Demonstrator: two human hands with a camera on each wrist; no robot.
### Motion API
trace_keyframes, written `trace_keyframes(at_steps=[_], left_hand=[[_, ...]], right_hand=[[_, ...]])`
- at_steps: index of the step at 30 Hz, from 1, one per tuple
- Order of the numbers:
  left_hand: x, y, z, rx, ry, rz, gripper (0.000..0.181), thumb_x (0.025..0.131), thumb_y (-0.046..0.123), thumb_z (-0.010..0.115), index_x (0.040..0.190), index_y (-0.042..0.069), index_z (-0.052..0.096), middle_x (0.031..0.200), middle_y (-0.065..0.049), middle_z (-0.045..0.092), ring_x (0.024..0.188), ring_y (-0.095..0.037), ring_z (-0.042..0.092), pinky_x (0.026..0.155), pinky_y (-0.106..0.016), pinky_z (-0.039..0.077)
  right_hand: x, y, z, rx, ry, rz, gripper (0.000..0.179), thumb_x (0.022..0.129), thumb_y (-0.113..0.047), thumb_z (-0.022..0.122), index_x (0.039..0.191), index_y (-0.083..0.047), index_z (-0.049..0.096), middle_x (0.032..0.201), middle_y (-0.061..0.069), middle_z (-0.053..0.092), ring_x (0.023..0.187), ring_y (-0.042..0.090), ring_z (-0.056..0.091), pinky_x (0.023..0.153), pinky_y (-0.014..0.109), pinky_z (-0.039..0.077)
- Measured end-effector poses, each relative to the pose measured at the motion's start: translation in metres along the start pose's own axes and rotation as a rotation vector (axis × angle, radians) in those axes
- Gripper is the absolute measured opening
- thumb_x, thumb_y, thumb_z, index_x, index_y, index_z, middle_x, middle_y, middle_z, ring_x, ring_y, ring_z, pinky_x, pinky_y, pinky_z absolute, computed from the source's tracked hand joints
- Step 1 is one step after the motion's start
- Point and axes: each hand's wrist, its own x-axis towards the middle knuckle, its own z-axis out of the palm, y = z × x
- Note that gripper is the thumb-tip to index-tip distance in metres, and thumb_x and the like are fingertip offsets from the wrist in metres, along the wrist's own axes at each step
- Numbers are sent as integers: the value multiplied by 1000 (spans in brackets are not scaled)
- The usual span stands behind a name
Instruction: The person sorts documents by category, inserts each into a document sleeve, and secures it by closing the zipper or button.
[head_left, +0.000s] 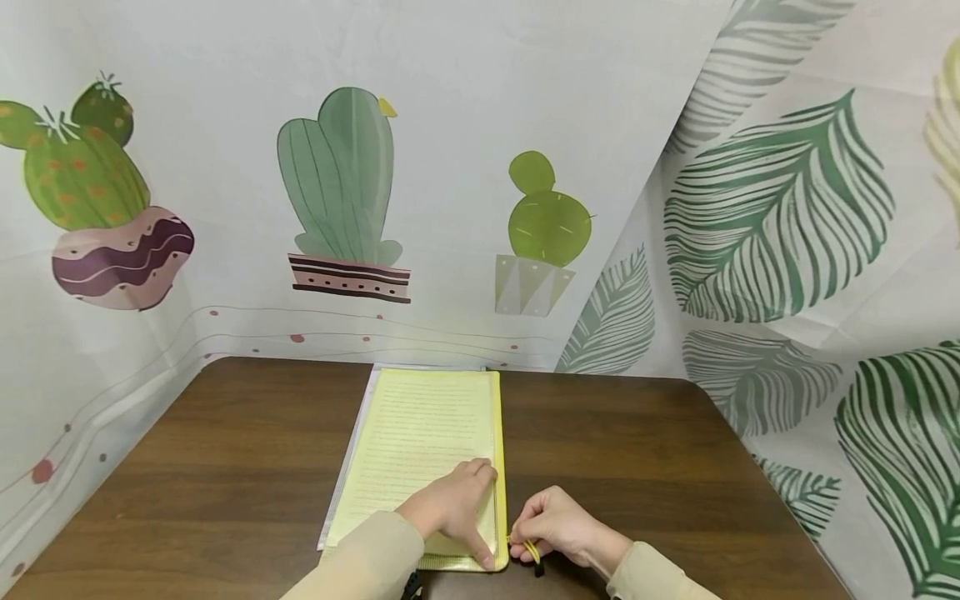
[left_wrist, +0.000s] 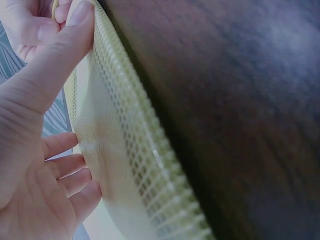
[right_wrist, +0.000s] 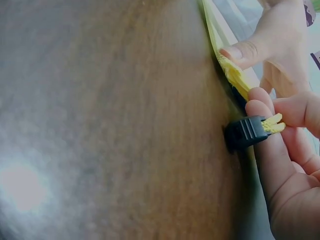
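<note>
A yellow mesh zipper pouch point(head_left: 498, 425) lies lengthwise on the table, with a printed sheet point(head_left: 420, 425) showing through it. My left hand point(head_left: 459, 500) spreads over its lower right part, the thumb pressing the near corner and the other fingers by the right edge. In the left wrist view the mesh border point(left_wrist: 150, 165) runs beneath that thumb. Just right of the corner, my right hand point(head_left: 557, 527) pinches a yellow zipper-pull cord point(right_wrist: 273, 124) between thumb and fingers. A black plastic end piece point(right_wrist: 246, 133) hangs from the cord's loop. The zipper slider is hidden by the fingers.
Under the pouch, a pale white-edged sleeve or folder point(head_left: 351, 454) sticks out along the left and far sides. The dark brown wooden table point(head_left: 622, 450) reaches back to a cloth point(head_left: 450, 167) printed with cacti and leaves.
</note>
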Motion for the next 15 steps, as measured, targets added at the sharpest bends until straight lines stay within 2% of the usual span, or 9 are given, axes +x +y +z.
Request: trace_keyframes(at_steps=[5,8,11,15], left_hand=[[0,0,0,-2,-3,-1,117,45,60,86,138,8,39,149,-11,34,137,-25,34,108,-35,39],[0,0,0,5,2,5,116,46,60,86,138,8,39,149,-11,34,136,-25,34,108,-35,38],[1,0,1,11,3,12,116,46,61,86,138,7,39,149,-12,34,136,-25,34,108,-35,38],[1,1,0,19,2,15,118,45,61,85,138,7,38,149,-13,34,136,-26,34,109,-35,37]], right_hand=[[1,1,-1,3,1,0,4,73,5,62,72,1,64,66,7,67,58,10,65,53,22,54],[2,1,-3,5,12,-4,2,74,5,65,75,6,63,66,8,67,59,11,65,53,23,55],[3,1,-4,6,21,-7,12,75,3,67,80,13,62,67,8,67,59,12,66,54,23,55],[6,1,-6,4,23,-11,10,74,3,65,78,11,62,69,8,68,61,11,66,55,24,55]])
